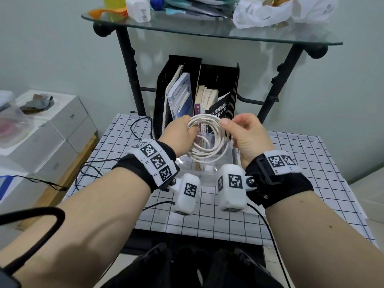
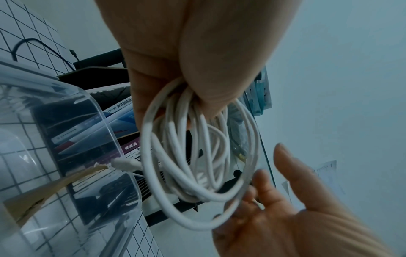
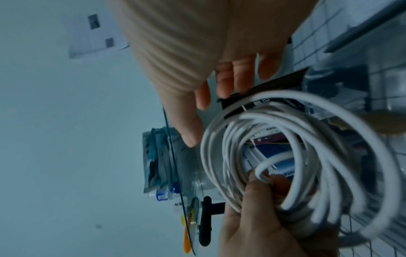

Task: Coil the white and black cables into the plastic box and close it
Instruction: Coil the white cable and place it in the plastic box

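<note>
— White cable (image 1: 207,140): wound into a loose ring of several loops, held up in the air over the clear box (image 1: 207,171), not in it.

— Surface?

— Small table (image 1: 301,167) under a white cloth with a black grid. Box sits in the middle, lid off or open; can't tell which. A thin black cable (image 1: 137,125) trails across the cloth's left side and off the edge. Behind the box, black file holders (image 1: 220,80) stuffed with books.

— Room?

— Pale green walls. Glass shelf (image 1: 207,30) on black legs above the table, cluttered: a white charger (image 1: 138,9), papers, a crumpled white bag (image 1: 280,11). White cartons (image 1: 41,129) stacked to the left.

— Hands?

— Left hand (image 1: 180,132) has its fingers curled round one side of the ring, bunching the loops together; the left wrist view shows them passing under the thumb. Right hand (image 1: 247,134) is at the opposite side, thumb on the top of the ring in the head view. From the wrist views its fingers look spread and mostly straight beside the loops, so loose contact rather than a clamp.

— Arms?

— Both forearms reach forward, wrists close together, each with a black strap and tagged white blocks.
</note>
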